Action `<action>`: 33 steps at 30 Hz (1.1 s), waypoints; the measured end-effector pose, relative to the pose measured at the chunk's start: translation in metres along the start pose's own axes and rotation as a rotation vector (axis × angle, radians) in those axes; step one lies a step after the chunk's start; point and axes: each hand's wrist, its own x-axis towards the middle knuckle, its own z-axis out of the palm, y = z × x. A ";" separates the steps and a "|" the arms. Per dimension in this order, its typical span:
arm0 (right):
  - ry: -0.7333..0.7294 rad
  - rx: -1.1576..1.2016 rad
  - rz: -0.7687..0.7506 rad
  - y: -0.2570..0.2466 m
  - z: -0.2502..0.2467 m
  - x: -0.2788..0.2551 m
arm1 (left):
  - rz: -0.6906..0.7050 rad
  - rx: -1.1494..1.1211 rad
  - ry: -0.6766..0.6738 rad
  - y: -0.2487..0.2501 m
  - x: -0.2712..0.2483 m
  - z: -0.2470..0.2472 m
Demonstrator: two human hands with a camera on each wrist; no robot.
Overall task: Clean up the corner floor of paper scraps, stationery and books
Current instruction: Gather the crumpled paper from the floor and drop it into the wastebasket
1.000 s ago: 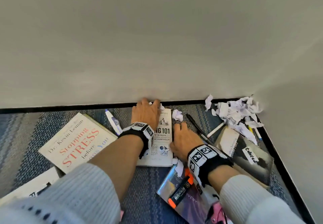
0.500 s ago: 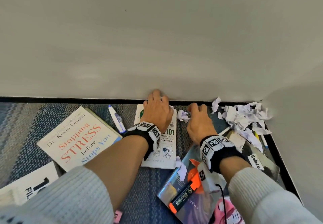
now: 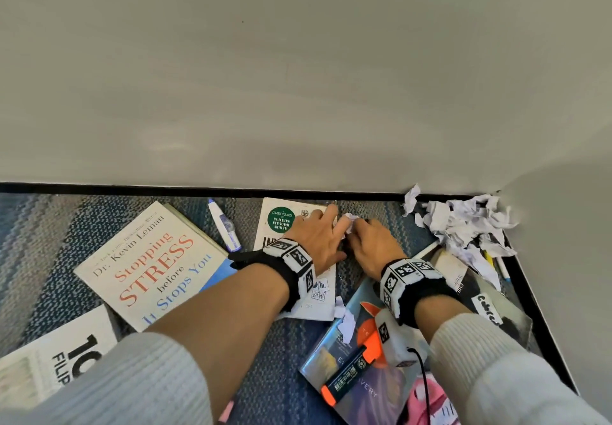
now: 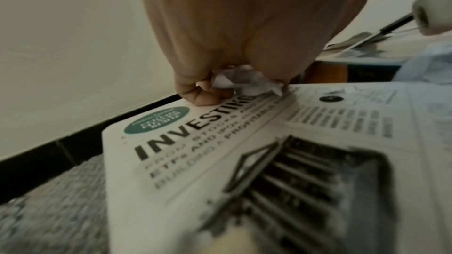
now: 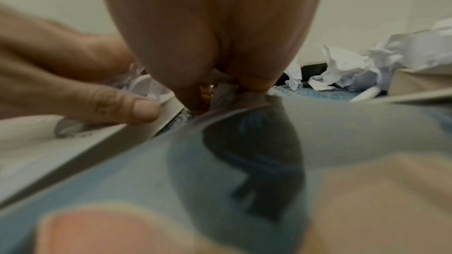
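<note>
Head camera looks down at a blue striped carpet (image 3: 39, 242) in a corner between grey walls (image 3: 298, 76) with a black baseboard (image 3: 132, 188). Biggest of the books is "Stopping STRESS before It Stops You" (image 3: 149, 265), flat on the left; at the right lie a glossy magazine (image 3: 361, 371) with an orange highlighter (image 3: 351, 373) on it and a dark book (image 3: 496, 312) beside the side wall. Between them, against the baseboard, lies the white "INVESTING" book (image 4: 220, 161). In the corner itself sits a heap of crumpled paper scraps (image 3: 463, 222), with some pens partly under it, and a correction pen (image 3: 225, 224) lies between the two white books. Left hand (image 3: 314, 239) rests on the INVESTING book with its fingers curled; in the left wrist view they hold a small crumpled scrap (image 4: 242, 79) against the cover. Right hand (image 3: 371, 245) is just beside it, touching it, fingers bent down together to the carpet at the book's edge; the right wrist view shows a bit of white paper (image 5: 223, 89) at the fingertips, but whether they pinch it I cannot tell. One more scrap (image 3: 346, 320) lies on the magazine's top edge.
</note>
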 end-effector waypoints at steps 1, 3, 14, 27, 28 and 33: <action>0.011 0.037 0.008 0.002 -0.002 -0.002 | 0.016 -0.005 -0.005 0.000 -0.001 0.000; 0.030 0.080 0.014 0.009 -0.007 -0.009 | 0.058 -0.046 -0.011 0.000 -0.003 -0.001; 0.229 0.227 0.258 0.025 -0.020 -0.031 | -0.093 -0.189 -0.047 0.010 0.011 -0.006; 0.106 -0.363 0.145 0.059 -0.033 -0.061 | -0.109 -0.057 -0.121 0.026 0.019 -0.011; 0.086 -0.424 0.139 0.059 -0.034 -0.062 | -0.117 -0.092 -0.109 0.027 0.018 -0.012; -0.030 -0.526 0.091 0.060 -0.035 -0.069 | -0.029 -0.223 -0.022 0.026 0.017 -0.020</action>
